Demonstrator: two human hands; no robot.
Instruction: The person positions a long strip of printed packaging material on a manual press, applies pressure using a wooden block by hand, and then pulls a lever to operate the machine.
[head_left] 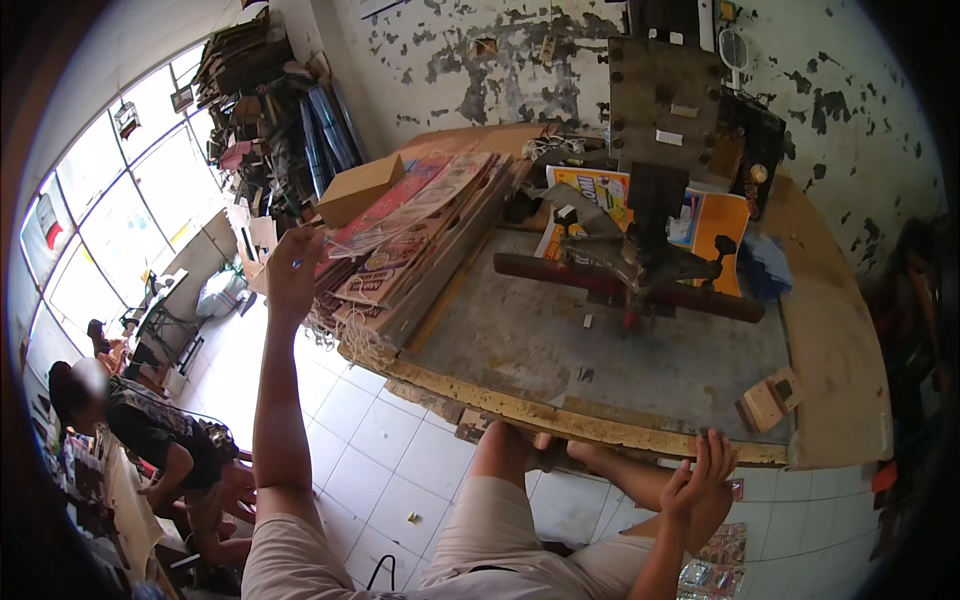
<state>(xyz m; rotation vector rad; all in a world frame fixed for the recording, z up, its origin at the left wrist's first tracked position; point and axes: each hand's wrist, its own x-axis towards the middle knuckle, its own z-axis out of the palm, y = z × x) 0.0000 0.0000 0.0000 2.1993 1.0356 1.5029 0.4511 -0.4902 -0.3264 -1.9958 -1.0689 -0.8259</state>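
Note:
My left hand (293, 268) is raised at the left end of a stack of printed paper bags (400, 262). Its fingertips are pinched at the near corner of the top bag (432, 203), which looks slightly lifted and blurred. White cords (362, 338) hang from the stack's near end. At the front right, my right hand (700, 472) has its fingers stretched out against the table edge, holding nothing. Just above it lies a small wooden block (772, 400). A heavy metal press (660, 215) with a dark red crossbar (720, 300) stands over the grey worktop (500, 335).
A cardboard box (360, 190) sits behind the bags. Yellow and orange printed sheets (722, 240) and blue cloth or plastic (768, 268) lie behind the crossbar. Piled boards (250, 110) stand at the back left. Another person (165, 440) works at a bench on the left.

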